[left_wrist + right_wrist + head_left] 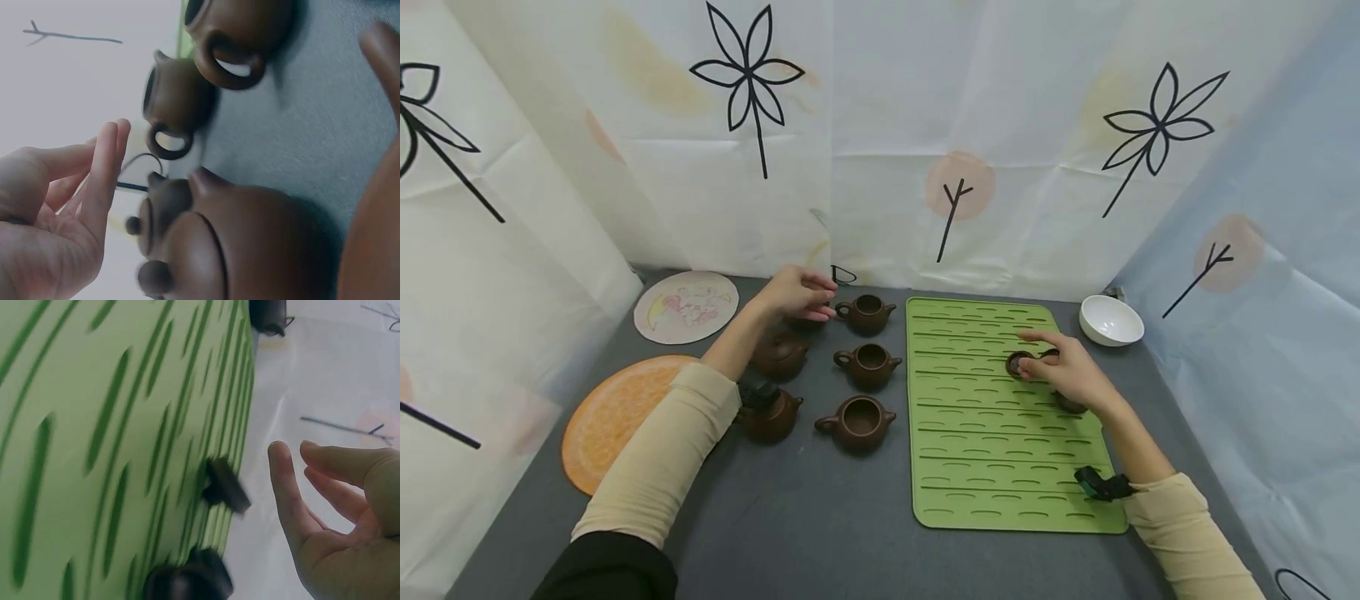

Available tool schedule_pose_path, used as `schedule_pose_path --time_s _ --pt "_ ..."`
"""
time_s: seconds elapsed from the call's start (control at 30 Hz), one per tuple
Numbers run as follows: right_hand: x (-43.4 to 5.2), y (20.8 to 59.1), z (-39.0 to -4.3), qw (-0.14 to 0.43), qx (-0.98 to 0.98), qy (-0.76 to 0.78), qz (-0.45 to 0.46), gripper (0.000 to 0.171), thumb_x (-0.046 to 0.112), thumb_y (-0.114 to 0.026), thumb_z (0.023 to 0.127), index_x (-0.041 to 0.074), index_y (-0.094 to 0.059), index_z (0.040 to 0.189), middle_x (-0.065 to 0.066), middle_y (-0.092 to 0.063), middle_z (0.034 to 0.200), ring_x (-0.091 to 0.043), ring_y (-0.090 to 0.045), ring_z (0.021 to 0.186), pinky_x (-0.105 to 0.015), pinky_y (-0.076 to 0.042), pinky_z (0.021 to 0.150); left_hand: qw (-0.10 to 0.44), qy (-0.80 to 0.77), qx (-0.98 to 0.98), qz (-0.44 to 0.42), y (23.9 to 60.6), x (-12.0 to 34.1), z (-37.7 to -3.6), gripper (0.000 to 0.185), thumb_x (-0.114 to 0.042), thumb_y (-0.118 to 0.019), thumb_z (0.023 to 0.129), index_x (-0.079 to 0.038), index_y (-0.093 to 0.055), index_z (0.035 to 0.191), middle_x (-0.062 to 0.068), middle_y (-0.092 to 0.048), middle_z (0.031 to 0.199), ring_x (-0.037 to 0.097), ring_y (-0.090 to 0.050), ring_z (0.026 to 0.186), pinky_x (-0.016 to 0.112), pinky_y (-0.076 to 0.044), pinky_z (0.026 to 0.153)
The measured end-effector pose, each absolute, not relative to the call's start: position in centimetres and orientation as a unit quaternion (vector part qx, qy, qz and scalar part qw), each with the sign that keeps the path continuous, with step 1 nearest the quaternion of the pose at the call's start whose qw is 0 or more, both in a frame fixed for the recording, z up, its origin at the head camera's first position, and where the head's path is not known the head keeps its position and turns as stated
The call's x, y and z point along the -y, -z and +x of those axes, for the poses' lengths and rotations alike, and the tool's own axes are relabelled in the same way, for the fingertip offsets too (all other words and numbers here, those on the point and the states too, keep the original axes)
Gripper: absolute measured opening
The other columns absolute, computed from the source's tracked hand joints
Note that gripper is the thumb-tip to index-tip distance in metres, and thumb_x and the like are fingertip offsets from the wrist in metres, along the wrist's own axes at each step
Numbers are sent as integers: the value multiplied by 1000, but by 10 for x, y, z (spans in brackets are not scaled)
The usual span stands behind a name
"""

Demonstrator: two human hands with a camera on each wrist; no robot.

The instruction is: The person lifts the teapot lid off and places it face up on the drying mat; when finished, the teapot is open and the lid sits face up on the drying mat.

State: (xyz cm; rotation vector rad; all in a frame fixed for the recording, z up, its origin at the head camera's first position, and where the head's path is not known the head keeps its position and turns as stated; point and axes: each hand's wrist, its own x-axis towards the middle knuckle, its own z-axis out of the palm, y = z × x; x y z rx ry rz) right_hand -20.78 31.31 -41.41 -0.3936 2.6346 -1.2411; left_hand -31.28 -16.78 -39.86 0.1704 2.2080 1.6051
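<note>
My left hand [799, 293] hovers over the rearmost lidded brown teapot [807, 323], its fingers slightly bent and nothing between them. Nearer me in that column stand a second lidded teapot [778, 357] and a third lidded teapot [772, 419]. To the right are three teapots without lids: a back one [867, 317], a middle one [868, 368] and a front one [861, 425]. My right hand [1063, 367] hangs above the green mat [985, 492], thumb and fingers apart and holding nothing. Below it lie small dark lids, among them one lid [1013, 364] and another [1070, 404].
A white bowl [1111, 321] stands to the right of the mat at the back. On the left lie a round mat with a pink picture [687, 307] and an orange round mat [617, 417], partly under my left arm. Patterned cloth [887, 100] walls in the grey table [805, 533].
</note>
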Motion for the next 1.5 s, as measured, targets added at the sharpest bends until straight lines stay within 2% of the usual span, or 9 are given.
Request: schedule_pose_path --time_s 0.27,0.33,0.5,0.63,0.83,1.03,1.1,1.27,1.5 --pt "-269 401 -217 96 -863 464 -173 53 8 -64 109 -1 -49 160 -34 -52 157 -13 -81 103 -42 -68 91 173 -561 -807 62 382 176 -311 35 -9 -61 111 7 -63 142 18 -68 127 15 -80 89 33 -69 86" --pt "-255 397 -222 100 -856 474 -178 52 7 -65 109 -1 -50 158 -31 -53 158 -6 -80 99 -41 -68 93 165 -555 -813 62 381 183 -311 36 -10 -61 111 8 -62 142 19 -68 129 17 -80 92 35 -69 88" --pt "-218 389 -237 105 -838 498 -197 48 7 -66 108 2 -54 155 -26 -55 155 -5 -79 98 -39 -67 96 142 -517 -841 74 384 202 -312 34 -8 -62 110 10 -64 139 25 -70 127 13 -76 86 33 -69 86" --pt "-190 384 -250 118 -815 527 -212 47 4 -65 108 1 -55 153 -25 -56 154 -15 -80 102 -41 -67 98 127 -468 -871 76 389 216 -311 34 -10 -65 109 11 -67 135 30 -72 128 16 -74 86 32 -67 82" --pt "-147 380 -269 134 -788 557 -224 42 2 -64 108 -1 -59 149 -27 -60 150 -33 -78 111 -40 -67 97 120 -445 -885 65 403 234 -312 34 -11 -66 108 11 -69 134 29 -73 130 37 -72 111 45 -66 96" --pt "-102 383 -288 164 -770 575 -222 37 5 -66 107 -1 -63 144 -31 -60 146 -33 -78 108 -41 -67 97 117 -437 -889 67 412 249 -307 30 -13 -68 107 7 -75 128 18 -79 114 37 -75 103 48 -67 91" --pt "-88 384 -294 173 -766 582 -212 36 6 -68 107 0 -64 142 -29 -62 144 -32 -78 106 -47 -66 101 124 -434 -890 64 414 251 -307 31 -14 -67 108 6 -74 130 22 -78 120 39 -75 109 49 -67 93" --pt "-55 384 -310 188 -751 605 -188 34 8 -67 108 -2 -65 141 -26 -66 139 -44 -75 116 -59 -58 110 139 -428 -891 52 420 252 -307 37 -17 -62 111 6 -68 139 33 -66 142 49 -66 131 54 -63 104" --pt "-12 387 -321 210 -733 626 -165 39 5 -64 109 -6 -60 146 -31 -62 147 -50 -66 132 -58 -54 116 145 -460 -876 20 428 257 -310 42 -24 -63 112 5 -66 143 29 -65 146 45 -66 132 57 -59 110"
